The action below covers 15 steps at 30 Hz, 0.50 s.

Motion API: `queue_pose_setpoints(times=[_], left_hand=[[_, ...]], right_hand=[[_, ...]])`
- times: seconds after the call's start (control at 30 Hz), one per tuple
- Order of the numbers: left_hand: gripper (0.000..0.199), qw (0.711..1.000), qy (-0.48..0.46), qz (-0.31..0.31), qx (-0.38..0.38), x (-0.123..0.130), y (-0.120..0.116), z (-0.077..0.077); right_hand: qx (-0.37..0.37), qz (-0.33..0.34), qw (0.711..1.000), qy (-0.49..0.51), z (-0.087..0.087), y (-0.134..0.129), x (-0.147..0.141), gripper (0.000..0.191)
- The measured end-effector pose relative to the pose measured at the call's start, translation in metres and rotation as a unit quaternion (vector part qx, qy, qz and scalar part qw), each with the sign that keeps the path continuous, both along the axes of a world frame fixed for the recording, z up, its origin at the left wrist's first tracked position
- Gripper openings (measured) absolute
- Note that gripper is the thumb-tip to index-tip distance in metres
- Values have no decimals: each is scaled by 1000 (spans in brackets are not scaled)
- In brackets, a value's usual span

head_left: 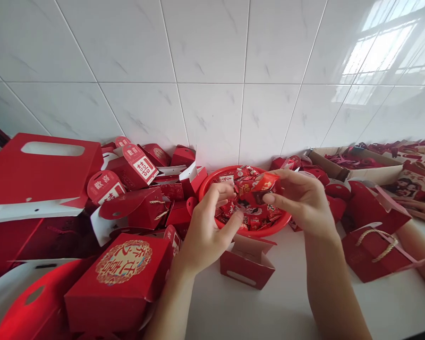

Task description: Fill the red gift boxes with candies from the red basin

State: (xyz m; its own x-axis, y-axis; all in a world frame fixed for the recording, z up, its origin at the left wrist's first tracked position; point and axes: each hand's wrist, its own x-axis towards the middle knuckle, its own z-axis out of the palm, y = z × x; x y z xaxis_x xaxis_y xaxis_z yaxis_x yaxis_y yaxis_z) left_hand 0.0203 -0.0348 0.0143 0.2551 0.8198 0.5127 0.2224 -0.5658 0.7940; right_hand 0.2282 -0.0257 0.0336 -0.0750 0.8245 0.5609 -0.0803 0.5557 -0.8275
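My right hand [299, 200] pinches a red wrapped candy [265, 186] above a red plastic basket [204, 182]. Wrapped candies [255, 219] in red packaging fill the basket. On the basket's left side is my left hand [210, 231], its fingers curved and apart, with nothing visible held in it. Just in front of the basket, below and between the hands, an open red paper box [247, 264] stands on the white table [248, 311]. The inside of this box is only partly visible.
Red gift boxes [116, 274] crowd the left side. More boxes and a rope-handled one [375, 250] are on the right, near a cardboard carton [375, 174] and another person's hand [420, 209]. A tiled wall [212, 108] stands behind.
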Motion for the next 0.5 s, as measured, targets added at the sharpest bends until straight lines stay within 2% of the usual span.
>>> queue_pose_setpoints(times=[0.03,0.13,0.2,0.3,0.5], left_hand=[[10,999,38,-9,6,-3,-2,4],[17,986,152,-73,-15,-10,-8,12],[14,971,206,-115,-48,-13,-9,12],[16,956,239,-147,-85,-12,-5,8],[20,946,213,-189,-153,-5,8,-1]], right_hand=[[12,-9,1000,7,0,0,3,24],[30,-30,999,26,3,-2,12,24],[34,-24,998,36,5,-4,16,23],[26,33,999,28,9,-7,18,22],[8,166,985,-41,4,-4,14,23]])
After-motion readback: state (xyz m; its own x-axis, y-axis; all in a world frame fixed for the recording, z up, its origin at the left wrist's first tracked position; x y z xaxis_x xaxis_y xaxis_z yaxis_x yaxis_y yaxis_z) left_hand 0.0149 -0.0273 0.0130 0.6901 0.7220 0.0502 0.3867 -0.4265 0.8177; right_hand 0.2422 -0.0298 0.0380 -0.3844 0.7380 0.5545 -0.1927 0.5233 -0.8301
